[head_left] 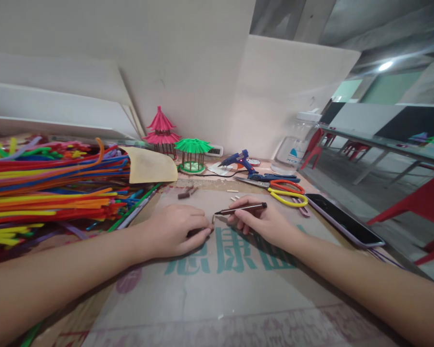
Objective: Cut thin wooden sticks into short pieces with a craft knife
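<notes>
Over the middle of the printed sheet, my right hand (260, 219) grips a dark marker pen (244, 208) whose tip points left. My left hand (183, 229) is closed in a pinch on a short, thin stick (213, 219), held nearly upright. The pen's tip meets or nearly meets the top of this stick; I cannot tell if they touch. Just behind my right hand lie a few short pale sticks (234, 198). A small dark brown piece, perhaps the pen cap (183, 195), rests behind my left hand.
Bundles of coloured pipe cleaners (58, 178) fill the left side. At the back stand a pink-roofed model (161, 130), a green-roofed model (193, 152), a blue glue gun (240, 161) and a water bottle (292, 144). Scissors (285, 190) and a phone (343, 219) lie right.
</notes>
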Tool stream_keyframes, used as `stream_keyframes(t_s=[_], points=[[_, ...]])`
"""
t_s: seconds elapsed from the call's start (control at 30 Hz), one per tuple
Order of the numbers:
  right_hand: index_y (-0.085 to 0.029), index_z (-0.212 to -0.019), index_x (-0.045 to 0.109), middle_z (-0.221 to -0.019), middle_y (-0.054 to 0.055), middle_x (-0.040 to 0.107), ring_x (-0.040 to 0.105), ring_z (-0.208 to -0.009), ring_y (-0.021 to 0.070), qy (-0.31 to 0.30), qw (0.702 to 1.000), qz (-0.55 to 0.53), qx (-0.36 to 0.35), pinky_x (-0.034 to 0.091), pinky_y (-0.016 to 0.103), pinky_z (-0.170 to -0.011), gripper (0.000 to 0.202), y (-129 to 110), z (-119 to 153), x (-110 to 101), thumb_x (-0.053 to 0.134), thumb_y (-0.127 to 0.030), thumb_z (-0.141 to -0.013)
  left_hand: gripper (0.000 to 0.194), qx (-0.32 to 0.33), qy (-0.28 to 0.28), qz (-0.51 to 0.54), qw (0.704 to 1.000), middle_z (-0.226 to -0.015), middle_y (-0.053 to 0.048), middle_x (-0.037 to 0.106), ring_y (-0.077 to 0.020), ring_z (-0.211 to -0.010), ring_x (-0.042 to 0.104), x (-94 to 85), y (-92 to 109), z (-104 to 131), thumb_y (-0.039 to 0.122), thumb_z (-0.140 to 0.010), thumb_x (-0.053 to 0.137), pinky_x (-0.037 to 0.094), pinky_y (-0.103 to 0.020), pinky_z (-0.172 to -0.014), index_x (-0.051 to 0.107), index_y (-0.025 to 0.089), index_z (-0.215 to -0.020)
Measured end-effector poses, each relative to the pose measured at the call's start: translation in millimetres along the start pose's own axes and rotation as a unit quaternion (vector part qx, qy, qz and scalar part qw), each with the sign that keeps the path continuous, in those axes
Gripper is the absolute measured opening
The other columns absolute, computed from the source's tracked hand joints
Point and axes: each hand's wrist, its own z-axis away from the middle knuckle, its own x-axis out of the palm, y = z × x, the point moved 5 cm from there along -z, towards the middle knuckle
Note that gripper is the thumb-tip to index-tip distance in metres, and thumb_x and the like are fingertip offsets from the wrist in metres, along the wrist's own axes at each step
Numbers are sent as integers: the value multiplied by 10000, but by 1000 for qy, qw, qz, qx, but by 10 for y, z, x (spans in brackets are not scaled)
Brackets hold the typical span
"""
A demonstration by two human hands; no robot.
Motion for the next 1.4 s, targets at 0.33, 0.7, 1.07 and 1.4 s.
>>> stream_keyframes(t_s=[0.33, 0.7, 1.07, 1.4], points=[[-182, -1062, 650, -846, 46, 756, 616, -593, 107, -4, 1000, 1, 4, 526, 237, -562, 254, -11, -10, 11, 656, -387, -914, 269, 0, -4, 3, 1000, -791, -18, 680, -141, -690, 603, 3, -8, 8, 258, -1019, 477, 389, -264, -636, 706, 182, -902], [-174, -1057, 647, -854, 61, 764, 623, -595, 114, 9, 1000, 3, 10, 528, 244, -556, 271, -2, 2, -6, 664, -399, -906, 270, -6, -6, 9, 1000, -798, -19, 692, -144, -704, 622, 5, -17, 12, 267, -1017, 483, 409, -260, -653, 716, 183, -912], [-189, -1044, 657, -838, 47, 754, 622, -586, 123, 2, 1000, 6, 9, 521, 259, -555, 293, -24, 1, 2, 689, -437, -892, 274, -6, -9, 16, 1000, -787, -25, 690, -140, -689, 616, -16, -1, 8, 257, -1016, 476, 413, -248, -637, 711, 178, -900], [-187, -1037, 659, -849, 50, 758, 625, -602, 126, -6, 1000, 0, 13, 539, 273, -595, 306, -29, 3, 12, 708, -444, -879, 272, -11, -13, 15, 1000, -768, -20, 673, -139, -679, 602, -13, -9, 5, 255, -1018, 473, 398, -245, -632, 703, 181, -894]])
